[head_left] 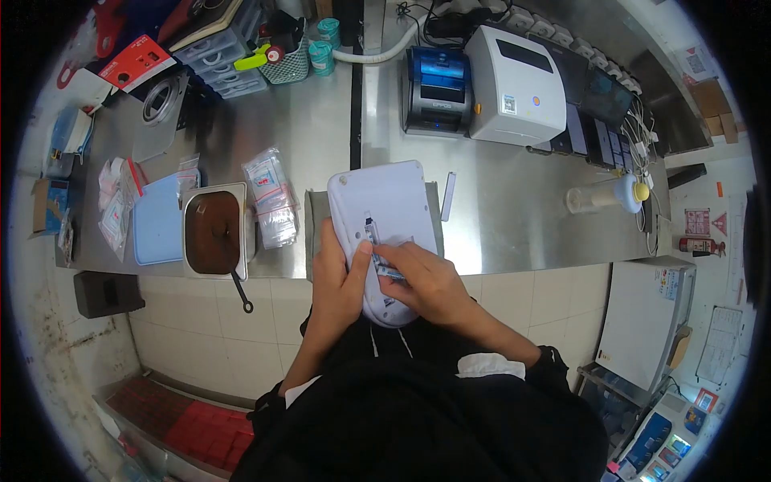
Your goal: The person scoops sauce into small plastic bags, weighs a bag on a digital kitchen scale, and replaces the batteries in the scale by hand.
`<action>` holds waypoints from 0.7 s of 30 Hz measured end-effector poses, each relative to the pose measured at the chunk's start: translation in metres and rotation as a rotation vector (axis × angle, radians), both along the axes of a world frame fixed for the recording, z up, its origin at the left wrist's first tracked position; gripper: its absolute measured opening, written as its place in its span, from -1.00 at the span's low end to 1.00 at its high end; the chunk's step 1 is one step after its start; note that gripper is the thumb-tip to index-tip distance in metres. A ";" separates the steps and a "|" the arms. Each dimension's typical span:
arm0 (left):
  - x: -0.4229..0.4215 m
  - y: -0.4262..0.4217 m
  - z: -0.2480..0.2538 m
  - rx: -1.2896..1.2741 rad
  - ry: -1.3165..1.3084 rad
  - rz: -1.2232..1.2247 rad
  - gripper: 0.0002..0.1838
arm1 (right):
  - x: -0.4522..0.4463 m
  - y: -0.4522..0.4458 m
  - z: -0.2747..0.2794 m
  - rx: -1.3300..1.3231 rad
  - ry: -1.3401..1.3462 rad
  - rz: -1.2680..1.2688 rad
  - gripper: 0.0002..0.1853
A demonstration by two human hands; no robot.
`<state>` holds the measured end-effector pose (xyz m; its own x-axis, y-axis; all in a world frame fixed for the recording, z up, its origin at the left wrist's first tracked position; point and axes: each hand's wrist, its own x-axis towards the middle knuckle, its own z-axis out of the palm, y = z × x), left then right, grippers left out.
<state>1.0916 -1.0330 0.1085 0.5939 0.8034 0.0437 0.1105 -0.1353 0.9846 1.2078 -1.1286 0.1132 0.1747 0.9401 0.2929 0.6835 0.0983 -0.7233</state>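
Observation:
A white kitchen scale [381, 193] lies underside up, tilted at the counter's front edge over a grey cloth [317, 221]. In its underside a long, narrow battery compartment [370, 225] is uncovered. My left hand [337, 277] grips the scale's left side, with the thumb beside the compartment. Over the lower part of that slot, my right hand [422, 281] has its fingers bent together. A small bluish-silver piece shows under them, too covered to name. A slim white strip, like a battery cover [448, 197], rests on the steel just right of the scale.
Left on the counter are a steel pan [243, 233] of brown contents with a dark ladle, a blue tray [157, 229] and plastic packets [273, 197]. Behind stand a blue-black printer [438, 92] and a white printer [518, 84]. A yellow-capped bottle [606, 195] lies right.

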 end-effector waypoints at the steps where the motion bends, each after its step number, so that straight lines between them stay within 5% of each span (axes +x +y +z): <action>1: 0.000 0.000 0.002 0.002 -0.001 -0.001 -0.71 | 0.000 0.000 0.000 -0.003 -0.017 -0.002 -0.59; 11: 0.006 -0.003 0.001 -0.004 0.077 -0.018 -0.70 | 0.007 -0.007 0.008 -0.095 -0.001 -0.044 -0.79; 21: 0.009 -0.004 -0.004 -0.011 0.007 -0.026 -0.70 | 0.013 0.000 0.015 -0.137 0.018 -0.051 -0.71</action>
